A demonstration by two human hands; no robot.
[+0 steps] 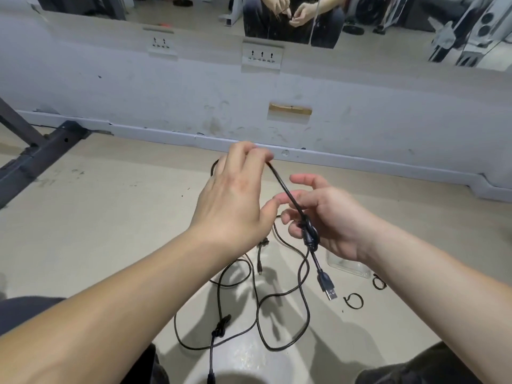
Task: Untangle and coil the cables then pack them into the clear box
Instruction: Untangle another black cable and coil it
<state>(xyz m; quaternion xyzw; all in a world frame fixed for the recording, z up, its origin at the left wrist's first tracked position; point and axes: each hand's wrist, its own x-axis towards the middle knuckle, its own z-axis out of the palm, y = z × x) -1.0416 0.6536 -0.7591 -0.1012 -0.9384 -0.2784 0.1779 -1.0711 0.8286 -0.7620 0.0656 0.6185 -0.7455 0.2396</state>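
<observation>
The left hand pinches the black cable at its fingertips. The right hand grips the knot, with the USB plug dangling below. Loose loops lie on the floor, and the clear box sits under the right wrist. Pulling harder would likely cinch the knot tighter.

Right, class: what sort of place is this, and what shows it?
Probably a gym or workout room: a wall mirror above the sockets, what look like weight plates reflected in it, and a metal rack frame on the floor at left.
</observation>
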